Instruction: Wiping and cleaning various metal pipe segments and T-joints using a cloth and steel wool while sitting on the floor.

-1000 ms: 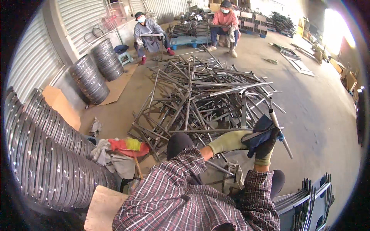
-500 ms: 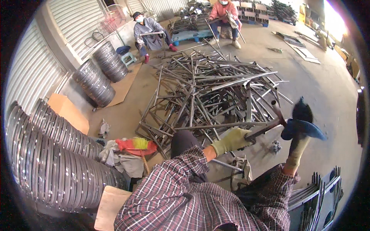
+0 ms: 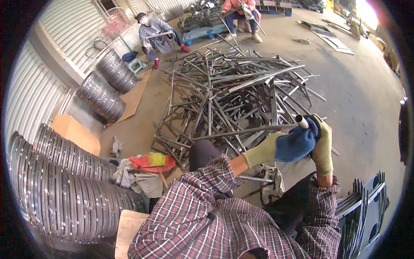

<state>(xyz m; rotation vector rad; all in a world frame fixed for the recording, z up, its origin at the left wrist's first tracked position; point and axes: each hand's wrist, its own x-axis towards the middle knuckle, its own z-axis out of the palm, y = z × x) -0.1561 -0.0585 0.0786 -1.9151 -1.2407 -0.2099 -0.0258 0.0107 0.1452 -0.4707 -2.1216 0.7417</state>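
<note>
In my view's clock face, the metal tube [image 3: 302, 122] is toward 3 o'clock, raised above the floor between my hands. My left hand [image 3: 281, 147] looks clamped on it just below the open round end, though blue material [image 3: 302, 145] covers the fingers, and I cannot tell whether that is cloth or glove. My right hand [image 3: 323, 142] curls against the tube's far side in a yellow glove; its grip is hidden, so I cannot tell whether it is clamped. The lower end [image 3: 335, 152] pokes out past my right hand, toward 4 o'clock of it. I judge the tube stiff and hard, hollow enough to be manageable in one hand, unlikely to break, and perhaps slick if oily. A hold around the shaft, fingers clear of the rim in case it is sharp, would suit it, with the second hand steadying against twist. The pile of metal frames [image 3: 241, 88] lies toward 1 o'clock, the near stacks of dark hoops [image 3: 73, 190] toward 8, and flat dark bars [image 3: 360, 207] toward 4. I can read no brand, label or writing on the tube or the metal around me.
</note>
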